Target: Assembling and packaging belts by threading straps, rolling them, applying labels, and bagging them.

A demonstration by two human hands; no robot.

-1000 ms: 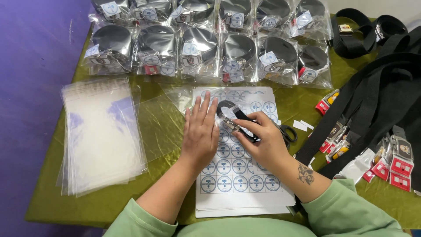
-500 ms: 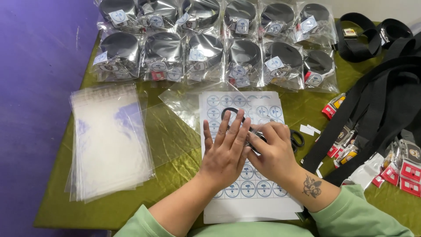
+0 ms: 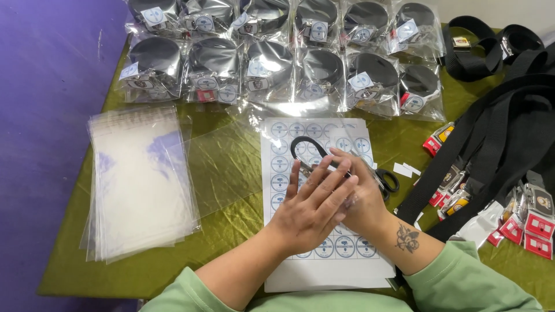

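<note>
My right hand (image 3: 365, 203) grips a black coiled strap (image 3: 303, 145) in a thin clear bag, just above a white sheet of round blue stickers (image 3: 277, 134). Only the strap's loop shows past my fingers. My left hand (image 3: 312, 203) lies flat across the right hand and the bag, fingers spread and straight, holding nothing itself. Both hands are over the middle of the sticker sheet. Black-handled scissors (image 3: 388, 182) lie partly hidden just right of my right hand.
Two rows of bagged black straps with stickers (image 3: 266, 60) fill the far side of the olive-green table (image 3: 231, 231). A stack of clear bags (image 3: 139, 179) lies at the left. Loose black straps (image 3: 509, 133) and red-and-silver buckles (image 3: 535, 228) crowd the right edge.
My left hand has slid from beside the right hand to lie across it. Both hands moved a little down the sticker sheet.
</note>
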